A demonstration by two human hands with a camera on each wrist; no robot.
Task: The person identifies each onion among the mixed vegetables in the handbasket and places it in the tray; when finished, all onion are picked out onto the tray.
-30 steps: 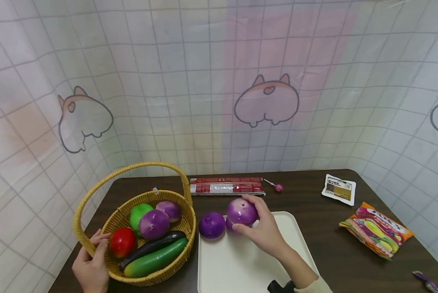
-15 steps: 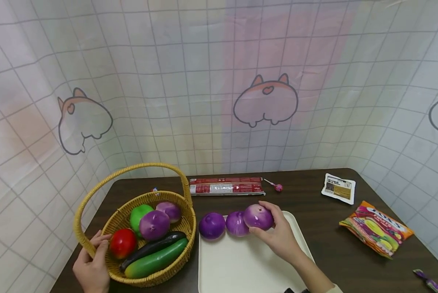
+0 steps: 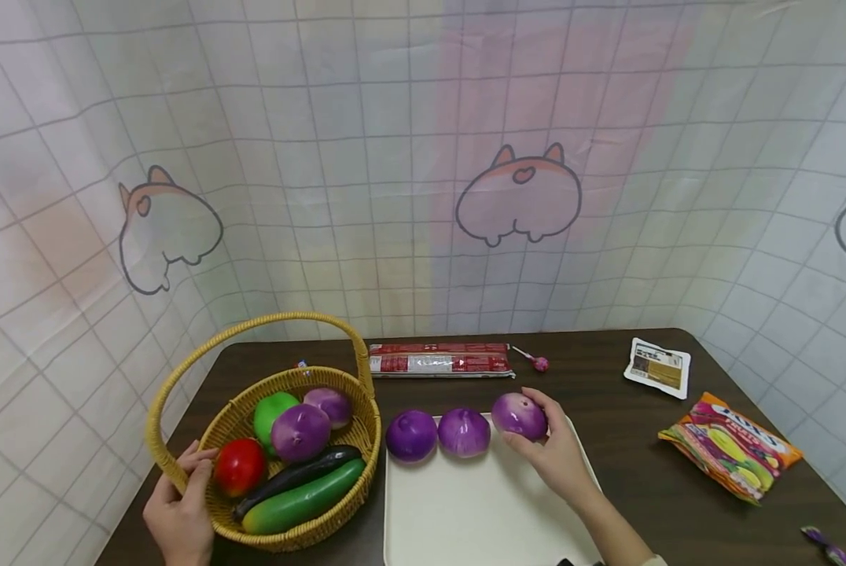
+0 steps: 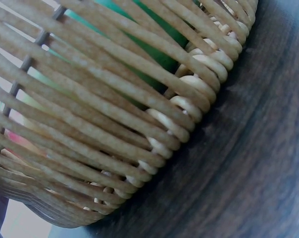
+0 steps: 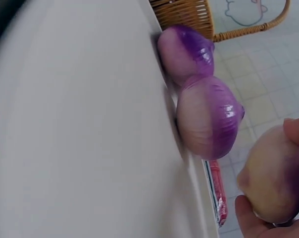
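Right hand [image 3: 553, 454] pinches a purple onion [image 3: 519, 417] between thumb and fingers, near the far right corner of the white tray [image 3: 480, 515]. The right wrist view shows it apart from the middle onion [image 3: 465, 433]; how high it hangs is hard to tell. That one and a darker onion [image 3: 411, 437] sit side by side along the tray's far edge. All three look rounded and glossy, so letting go from above could make the held one bounce or roll, and a release too near the low rim could tip it onto the tabletop [image 3: 635, 456]. A swing leftward might knock its neighbours. Left hand [image 3: 181, 507] grips the woven basket [image 3: 331, 520] near the foot of its handle [image 3: 296, 316]; a hard pull there could tilt it and shift the round red piece [image 3: 240, 467] beside those fingers.
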